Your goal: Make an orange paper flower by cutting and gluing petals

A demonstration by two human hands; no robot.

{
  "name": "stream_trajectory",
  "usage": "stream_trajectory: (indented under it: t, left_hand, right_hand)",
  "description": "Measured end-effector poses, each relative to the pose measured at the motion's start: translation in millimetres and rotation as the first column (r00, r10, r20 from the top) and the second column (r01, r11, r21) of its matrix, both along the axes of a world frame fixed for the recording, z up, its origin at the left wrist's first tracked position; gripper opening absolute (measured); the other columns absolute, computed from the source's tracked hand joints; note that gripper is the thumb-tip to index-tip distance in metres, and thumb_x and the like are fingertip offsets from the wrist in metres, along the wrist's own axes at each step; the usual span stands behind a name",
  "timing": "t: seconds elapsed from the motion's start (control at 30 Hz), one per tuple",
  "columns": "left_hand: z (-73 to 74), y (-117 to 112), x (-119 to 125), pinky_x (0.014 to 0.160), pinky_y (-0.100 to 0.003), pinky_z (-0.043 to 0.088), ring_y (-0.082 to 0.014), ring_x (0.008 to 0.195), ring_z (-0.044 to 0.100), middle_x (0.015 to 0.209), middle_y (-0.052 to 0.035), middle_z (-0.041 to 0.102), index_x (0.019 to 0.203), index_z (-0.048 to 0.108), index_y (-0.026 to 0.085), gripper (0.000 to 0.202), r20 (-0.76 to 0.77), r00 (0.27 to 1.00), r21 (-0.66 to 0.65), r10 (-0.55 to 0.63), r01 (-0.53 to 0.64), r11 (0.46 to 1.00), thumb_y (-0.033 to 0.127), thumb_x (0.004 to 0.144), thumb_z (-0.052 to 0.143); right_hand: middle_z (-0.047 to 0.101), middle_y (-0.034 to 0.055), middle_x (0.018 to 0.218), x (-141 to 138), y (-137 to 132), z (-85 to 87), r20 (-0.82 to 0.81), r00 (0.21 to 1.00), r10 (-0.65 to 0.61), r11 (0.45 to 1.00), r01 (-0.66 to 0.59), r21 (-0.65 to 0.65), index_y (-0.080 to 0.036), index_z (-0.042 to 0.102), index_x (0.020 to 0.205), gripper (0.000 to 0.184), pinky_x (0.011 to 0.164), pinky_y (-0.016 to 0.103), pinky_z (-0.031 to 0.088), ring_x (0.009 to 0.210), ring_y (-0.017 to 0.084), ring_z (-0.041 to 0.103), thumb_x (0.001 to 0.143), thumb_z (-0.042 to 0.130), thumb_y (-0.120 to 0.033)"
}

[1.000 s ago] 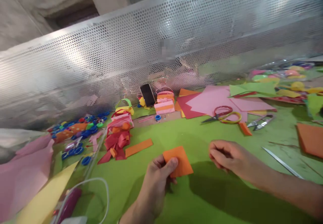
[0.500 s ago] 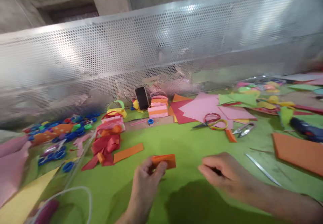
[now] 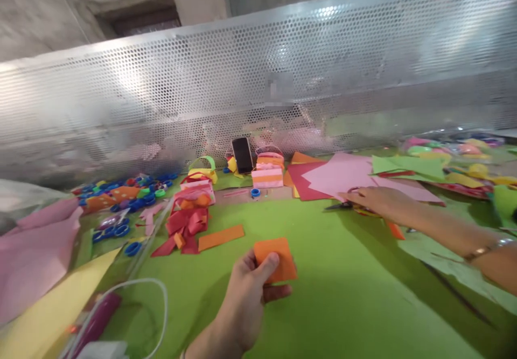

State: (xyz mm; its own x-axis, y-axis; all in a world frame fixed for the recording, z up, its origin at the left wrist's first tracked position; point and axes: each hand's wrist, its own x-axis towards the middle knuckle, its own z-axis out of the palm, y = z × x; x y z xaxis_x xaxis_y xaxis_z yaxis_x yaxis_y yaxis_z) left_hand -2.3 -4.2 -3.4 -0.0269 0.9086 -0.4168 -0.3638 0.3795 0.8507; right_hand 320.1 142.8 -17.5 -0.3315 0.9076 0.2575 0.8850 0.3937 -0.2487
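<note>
My left hand (image 3: 252, 289) is closed on a small orange paper square (image 3: 278, 259), thumb on its face and fingers behind. The paper is held above the green tabletop. On the right, my right hand (image 3: 365, 200) has its fingers curled over the handles of the scissors (image 3: 338, 207), which largely hides them. The dark blades point left, beside the pink paper sheets (image 3: 339, 175). A flat orange paper strip (image 3: 221, 237) lies left of the held square.
A perforated metal panel (image 3: 194, 84) closes off the back of the table. Red paper scraps (image 3: 188, 224) and small paper baskets (image 3: 267, 177) lie before it, near a phone (image 3: 242, 155). A white cord (image 3: 161, 294) loops at front left.
My right hand has moved from the near table up to the scissors. The orange paper in my left hand now faces me more squarely. The view has shifted slightly left.
</note>
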Motion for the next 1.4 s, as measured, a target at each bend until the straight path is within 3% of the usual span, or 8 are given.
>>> stream_trajectory:
  t: [0.17,0.3,0.47,0.67,0.77,1.03,1.23,1.4]
  left_hand:
    - [2.5,1.0,2.2,0.048,-0.023,0.055,-0.0182,0.070,0.070,0.090,-0.0119,0.073,0.097,0.063,0.010,0.027,0.078,0.994,-0.064,0.072,-0.067,0.996,0.021,0.075,0.074]
    - [0.9,-0.1,4.4,0.046,-0.023,0.054,-0.0165,0.065,0.067,0.080,-0.0077,0.071,0.091,0.066,0.009,0.032,0.048,0.997,-0.036,0.060,-0.059,0.998,0.025,0.066,0.079]
    - [-0.6,-4.0,7.8,0.040,-0.020,0.045,-0.0125,0.051,0.059,0.067,-0.0047,0.068,0.077,0.068,0.010,0.024,-0.177,0.975,0.028,-0.136,0.143,0.989,0.028,0.063,0.074]
    - [2.0,-5.8,8.9,0.049,-0.020,0.039,-0.0107,0.052,0.052,0.058,-0.0002,0.063,0.063,0.067,0.015,0.004,-0.400,0.916,0.212,-0.021,0.115,0.970,0.018,0.064,0.069]
    - [3.2,-8.6,8.5,0.059,-0.023,0.045,-0.0153,0.063,0.058,0.068,-0.0019,0.070,0.073,0.072,0.017,0.022,-0.404,0.912,0.304,0.074,0.057,0.951,0.018,0.054,0.083]
    - [3.4,-10.1,7.9,0.063,-0.025,0.044,-0.0172,0.066,0.057,0.069,-0.0018,0.069,0.071,0.075,0.019,0.014,-0.597,0.800,0.328,0.069,0.165,0.930,0.013,0.059,0.076]
    - [-0.9,-6.6,12.1,0.055,-0.023,0.039,-0.0119,0.054,0.051,0.060,0.0001,0.066,0.059,0.070,0.016,0.006,-0.296,0.933,0.072,-0.205,0.236,0.969,0.013,0.054,0.072]
    - [-0.2,-6.3,9.4,0.057,-0.022,0.042,-0.0098,0.052,0.053,0.057,-0.0014,0.067,0.060,0.074,0.014,0.024,-0.018,0.995,0.114,-0.095,0.097,0.989,0.033,0.053,0.086]
  right_hand:
    - [0.061,0.0027,0.070,-12.1,-13.2,28.6,-0.198,0.977,-0.079,0.984,0.045,-0.170,-0.015,0.070,0.102,0.020,0.061,0.033,0.037,0.065,0.014,0.058,0.091,0.053,-0.015]
    - [0.055,-0.0002,0.052,-56.0,-51.9,39.7,-0.485,0.866,-0.121,0.928,-0.075,-0.365,-0.017,0.058,0.110,0.035,0.050,0.033,0.037,0.045,0.013,0.050,0.097,0.035,-0.039]
    - [0.070,0.0057,0.081,-125.0,-105.9,22.1,-0.654,0.734,-0.184,0.799,-0.277,-0.534,-0.022,0.056,0.105,0.039,0.047,0.029,0.047,0.052,0.016,0.059,0.074,0.065,-0.043]
    - [0.057,-0.0030,0.062,-146.9,-115.2,12.7,-0.771,0.585,-0.254,0.828,-0.280,-0.485,-0.022,0.059,0.089,0.041,0.053,0.027,0.047,0.059,0.016,0.056,0.059,0.078,-0.043]
    - [0.057,-0.0028,0.062,-146.4,-113.4,9.9,-0.801,0.531,-0.276,0.839,-0.273,-0.470,-0.022,0.059,0.090,0.051,0.052,0.028,0.047,0.058,0.017,0.057,0.054,0.081,-0.052]
    - [0.058,-0.0025,0.064,-148.0,-117.0,3.8,-0.815,0.514,-0.268,0.853,-0.267,-0.449,-0.023,0.060,0.094,0.052,0.045,0.026,0.044,0.052,0.015,0.055,0.057,0.079,-0.055]
    - [0.057,-0.0027,0.063,-146.7,-119.3,9.6,-0.813,0.555,-0.176,0.897,-0.250,-0.365,-0.023,0.061,0.092,0.045,0.063,0.031,0.053,0.060,0.017,0.058,0.062,0.077,-0.052]
    - [0.060,-0.0001,0.073,-141.4,-121.0,1.4,-0.827,0.548,-0.124,0.901,-0.287,-0.326,-0.025,0.059,0.104,0.049,0.066,0.030,0.057,0.069,0.019,0.063,0.068,0.074,-0.055]
